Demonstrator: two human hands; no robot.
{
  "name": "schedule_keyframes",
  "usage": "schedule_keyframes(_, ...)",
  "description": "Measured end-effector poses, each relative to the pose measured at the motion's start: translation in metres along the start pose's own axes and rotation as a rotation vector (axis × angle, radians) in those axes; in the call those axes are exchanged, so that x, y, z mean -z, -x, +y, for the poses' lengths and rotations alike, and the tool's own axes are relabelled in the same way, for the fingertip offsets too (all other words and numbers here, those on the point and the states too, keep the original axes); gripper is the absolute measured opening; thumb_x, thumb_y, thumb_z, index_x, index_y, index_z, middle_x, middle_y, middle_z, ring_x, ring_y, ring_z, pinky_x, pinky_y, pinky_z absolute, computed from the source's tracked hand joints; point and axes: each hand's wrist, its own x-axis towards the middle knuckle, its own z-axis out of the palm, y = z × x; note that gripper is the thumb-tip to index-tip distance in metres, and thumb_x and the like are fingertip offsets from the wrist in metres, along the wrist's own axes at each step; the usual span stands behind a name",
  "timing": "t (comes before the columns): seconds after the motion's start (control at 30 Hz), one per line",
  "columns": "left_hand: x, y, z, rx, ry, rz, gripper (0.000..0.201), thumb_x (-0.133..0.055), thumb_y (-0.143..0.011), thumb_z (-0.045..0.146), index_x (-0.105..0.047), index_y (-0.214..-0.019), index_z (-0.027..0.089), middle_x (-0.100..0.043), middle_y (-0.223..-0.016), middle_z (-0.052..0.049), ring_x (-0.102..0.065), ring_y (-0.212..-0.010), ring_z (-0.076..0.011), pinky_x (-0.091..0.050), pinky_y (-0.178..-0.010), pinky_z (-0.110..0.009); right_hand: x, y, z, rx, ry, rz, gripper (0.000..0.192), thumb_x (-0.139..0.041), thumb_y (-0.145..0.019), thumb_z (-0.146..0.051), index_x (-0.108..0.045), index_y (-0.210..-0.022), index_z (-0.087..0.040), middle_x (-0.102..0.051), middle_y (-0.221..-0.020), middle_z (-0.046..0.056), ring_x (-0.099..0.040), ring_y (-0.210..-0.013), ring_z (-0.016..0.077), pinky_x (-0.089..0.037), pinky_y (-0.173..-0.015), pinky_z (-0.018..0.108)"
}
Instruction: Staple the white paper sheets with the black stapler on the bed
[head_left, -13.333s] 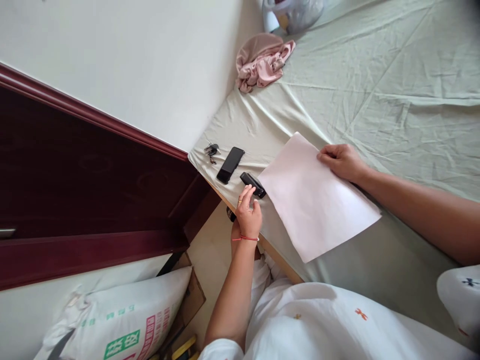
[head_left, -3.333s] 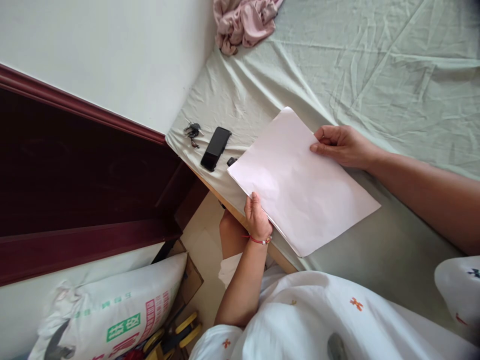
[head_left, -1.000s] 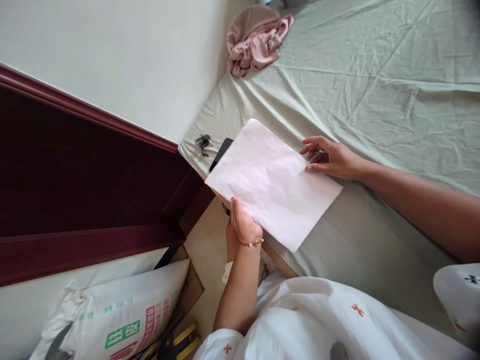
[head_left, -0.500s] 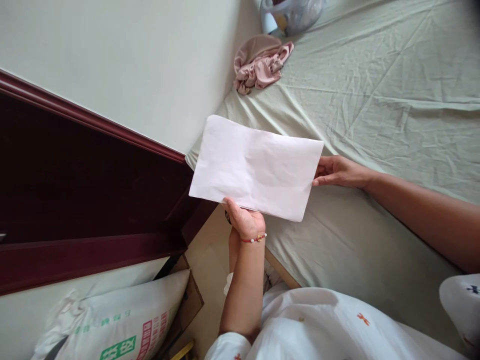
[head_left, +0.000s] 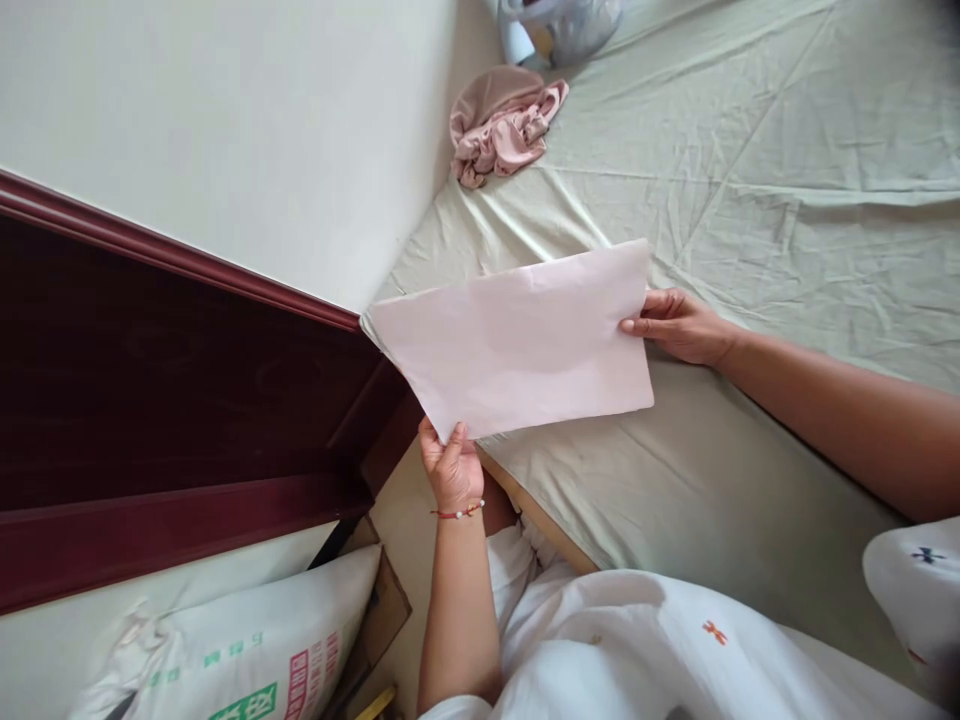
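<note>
Nearest, the left hand (head_left: pixel 452 468) reaches up, pinching the pink paper sheets' (head_left: pixel 517 340) lower corner at six o'clock; the right hand (head_left: pixel 679 325) grips their three o'clock edge above the green bedsheet (head_left: pixel 787 200).

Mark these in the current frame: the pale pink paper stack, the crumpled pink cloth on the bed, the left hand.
pale pink paper stack (head_left: pixel 525 340), head view, middle of the top sheet
crumpled pink cloth (head_left: pixel 504 125), head view, centre of the bundle
left hand (head_left: pixel 450 468), head view, back of the hand
</note>
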Motion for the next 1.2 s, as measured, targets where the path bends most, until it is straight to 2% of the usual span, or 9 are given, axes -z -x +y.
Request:
schedule_keyframes(0.13,0.014,-0.004,-0.003,0.035,-0.060,0.005,0.061,-0.103,-0.054,0.035,-0.075,-0.109,0.028,-0.080,-0.100,0.000,-0.074,-0.113,-0.0211,-0.053,-0.109,-0.036,-0.002,0.003,-0.005,-0.072,-0.042,0.005,0.034,-0.092,-0.077,-0.044,-0.085,-0.106,-0.027,-0.083,-0.106,0.005,-0.080,-0.095,0.0248,-0.064,-0.097,0.047)
schedule_keyframes(0.27,0.006,0.004,-0.013,0.136,-0.163,-0.069,0.073,-0.104,-0.052,0.041,-0.076,-0.116,0.023,-0.081,-0.117,-0.008,-0.071,-0.127,-0.0293,-0.050,-0.118,-0.045,-0.002,0.005,-0.009,-0.144,-0.006,-0.048,0.042,-0.092,-0.076,-0.048,-0.084,-0.109,-0.024,-0.083,-0.104,0.007,-0.080,-0.094,0.0258,-0.064,-0.093,0.048)
schedule_keyframes(0.4,-0.007,0.010,-0.019,0.072,-0.201,-0.022,0.070,-0.102,-0.057,0.049,-0.078,-0.118,0.022,-0.080,-0.126,-0.010,-0.065,-0.138,-0.0291,-0.042,-0.127,-0.044,0.001,0.005,-0.007,-0.220,0.215,-0.153,0.047,-0.097,-0.068,-0.044,-0.085,-0.108,-0.023,-0.083,-0.104,0.007,-0.079,-0.097,0.0289,-0.065,-0.092,0.048)
schedule_keyframes(0.5,-0.010,0.011,-0.012,-0.022,-0.200,0.010,0.069,-0.099,-0.063,0.050,-0.077,-0.122,0.023,-0.078,-0.130,-0.010,-0.063,-0.141,-0.0299,-0.042,-0.127,-0.044,0.000,0.005,-0.003,-0.179,0.352,-0.167,0.043,-0.096,-0.068,-0.043,-0.086,-0.104,-0.022,-0.083,-0.106,0.007,-0.078,-0.098,0.0292,-0.065,-0.092,0.047)
schedule_keyframes(0.67,0.003,0.013,0.006,-0.144,-0.297,0.016,0.065,-0.095,-0.072,0.048,-0.074,-0.128,0.024,-0.080,-0.123,-0.009,-0.065,-0.138,-0.0316,-0.046,-0.125,-0.047,-0.004,0.007,-0.002,-0.010,0.343,-0.065,0.037,-0.093,-0.070,-0.048,-0.085,-0.097,-0.023,-0.083,-0.101,0.005,-0.077,-0.097,0.0285,-0.064,-0.089,0.047)
schedule_keyframes(0.8,0.016,0.005,-0.008,-0.101,-0.332,-0.021,0.067,-0.097,-0.067,0.052,-0.076,-0.123,0.021,-0.081,-0.118,-0.012,-0.068,-0.133,-0.0324,-0.047,-0.124,-0.049,-0.004,0.005,-0.003,0.018,0.409,-0.086,0.043,-0.094,-0.068,-0.048,-0.084,-0.101,-0.023,-0.081,-0.102,0.006,-0.076,-0.098,0.0292,-0.065,-0.088,0.046)
schedule_keyframes(0.97,0.016,-0.001,-0.037,0.008,-0.310,-0.071,0.072,-0.101,-0.058,0.048,-0.077,-0.119,0.019,-0.079,-0.123,-0.014,-0.066,-0.136,-0.0310,-0.044,-0.125,-0.048,-0.001,0.003,0.003,-0.002,0.559,-0.123,0.037,-0.093,-0.070,-0.046,-0.083,-0.097,-0.023,-0.080,-0.103,0.005,-0.075,-0.101,0.0282,-0.064,-0.092,0.042)
schedule_keyframes(1.13,0.022,-0.001,-0.032,-0.064,-0.291,-0.056,0.074,-0.100,-0.060,0.049,-0.075,-0.125,0.021,-0.078,-0.128,-0.013,-0.062,-0.142,-0.0302,-0.045,-0.125,-0.046,0.000,0.006,0.004,-0.005,0.485,-0.097,0.043,-0.092,-0.071,-0.047,-0.082,-0.105,-0.022,-0.081,-0.106,0.006,-0.075,-0.100,0.0285,-0.063,-0.095,0.047)
schedule_keyframes(1.2,0.028,-0.005,-0.027,-0.051,-0.318,-0.053,0.076,-0.100,-0.058,0.051,-0.075,-0.124,0.022,-0.079,-0.126,-0.012,-0.064,-0.140,-0.0308,-0.047,-0.123,-0.046,-0.001,0.007,0.002,0.005,0.468,-0.117,0.045,-0.093,-0.069,-0.048,-0.082,-0.105,-0.023,-0.081,-0.105,0.006,-0.075,-0.100,0.0290,-0.064,-0.094,0.047)
